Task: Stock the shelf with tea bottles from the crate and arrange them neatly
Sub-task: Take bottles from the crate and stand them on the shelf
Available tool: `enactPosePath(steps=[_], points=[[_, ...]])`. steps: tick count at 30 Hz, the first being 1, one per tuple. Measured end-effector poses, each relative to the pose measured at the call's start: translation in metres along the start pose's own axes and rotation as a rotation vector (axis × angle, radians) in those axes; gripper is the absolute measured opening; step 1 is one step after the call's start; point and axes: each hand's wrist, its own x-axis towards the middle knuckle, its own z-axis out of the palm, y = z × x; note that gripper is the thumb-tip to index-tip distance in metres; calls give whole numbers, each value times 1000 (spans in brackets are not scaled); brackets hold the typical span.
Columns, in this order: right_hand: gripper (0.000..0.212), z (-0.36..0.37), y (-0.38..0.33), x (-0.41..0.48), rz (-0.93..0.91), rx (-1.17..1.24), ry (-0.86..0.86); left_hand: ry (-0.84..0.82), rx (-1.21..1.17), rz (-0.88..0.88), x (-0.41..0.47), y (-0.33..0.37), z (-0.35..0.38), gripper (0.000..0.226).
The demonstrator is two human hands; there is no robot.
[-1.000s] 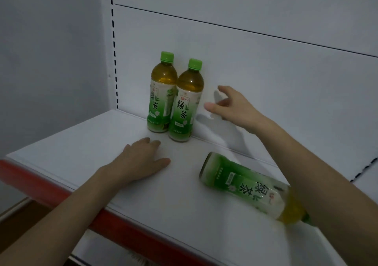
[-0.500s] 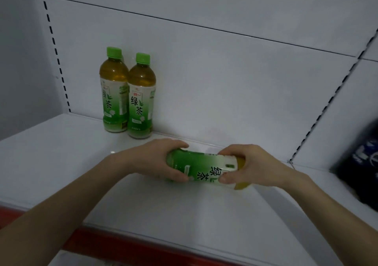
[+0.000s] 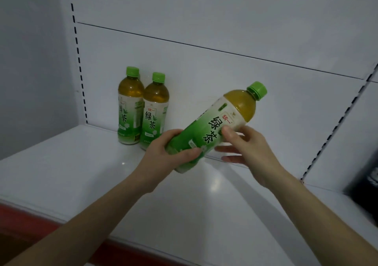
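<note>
A green tea bottle [image 3: 214, 126] with a green cap hangs tilted above the white shelf [image 3: 71, 163], cap pointing up and to the right. My left hand [image 3: 163, 155] is wrapped around its lower end. My right hand [image 3: 247, 149] holds its label with thumb on the front and fingers behind. Two more tea bottles stand upright side by side against the back panel: one [image 3: 129, 106] on the left, one [image 3: 154, 110] just right of it, touching. The crate is out of view.
The shelf's front edge carries a red strip [image 3: 24, 218]. Slotted uprights [image 3: 78, 61] run up the back panel at left and right. A dark blurred object [image 3: 366, 181] sits at the right edge, on the neighbouring shelf.
The third bottle lay on its side on the shelf a second ago. Both hands took hold of it, lifted it and tipped its cap end upward.
</note>
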Motion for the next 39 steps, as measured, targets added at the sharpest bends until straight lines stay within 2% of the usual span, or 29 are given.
enactPosePath(steps=[1,3,4,6,9,12,15,16,19,20,22,24,25,29,32,36,37,39], points=[[55,10,0,4,21,96,-47,11,25,-1,-1,0,0,45],[41,26,0,12,-5,216,-31,-6,128,-15,1,1,-6,43],[37,31,1,17,-3,244,-10,-42,216,-30,2,2,-12,42],[32,39,4,26,2,223,6,-120,494,-44,4,1,-29,53],[43,47,11,45,-38,24,45,-144,1023,-169,-2,-9,-60,86],[61,54,17,66,-69,-156,81,-210,1397,-380,-14,-20,-86,97],[61,62,23,83,-66,-242,69,-312,1424,-482,-22,-26,-99,129],[59,65,25,87,-70,-257,62,-328,1425,-493,-23,-28,-100,129],[56,71,28,96,-82,-256,82,-324,1460,-485,-22,-30,-99,85],[56,73,30,99,-83,-243,99,-320,1463,-474,-21,-31,-98,79],[56,76,34,102,-90,-233,128,-325,1455,-481,-21,-33,-100,86],[56,79,36,104,-103,-247,138,-333,1450,-472,-21,-34,-102,116],[57,82,37,105,-108,-254,145,-338,1459,-471,-21,-34,-102,123],[58,89,37,106,-118,-282,171,-314,1483,-444,-21,-36,-100,80],[58,93,36,107,-120,-283,161,-317,1472,-445,-21,-36,-100,83],[59,94,37,106,-114,-289,151,-330,1475,-437,-22,-35,-101,120],[59,94,36,105,-112,-292,148,-327,1478,-434,-22,-35,-101,119],[59,94,37,104,-101,-308,134,-315,1489,-429,-23,-35,-100,94]])
